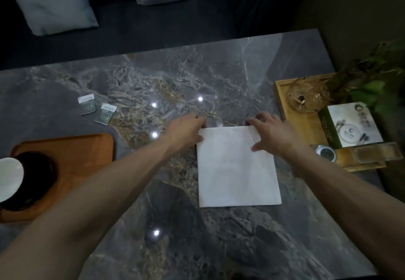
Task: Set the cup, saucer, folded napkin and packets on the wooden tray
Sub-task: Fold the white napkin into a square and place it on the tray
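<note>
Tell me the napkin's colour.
Plain white napkin, no pattern visible; the head view shows it.

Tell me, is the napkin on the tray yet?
No. The napkin lies flat on the table, both hands at its far edge; the tray sits apart.

Grey veined marble tabletop (175, 78), pale bamboo organiser tray (306, 130) at right holding clear glass bowl (308, 96), white-and-green printed box (350, 126); leafy green plant (377, 75) behind.
</note>
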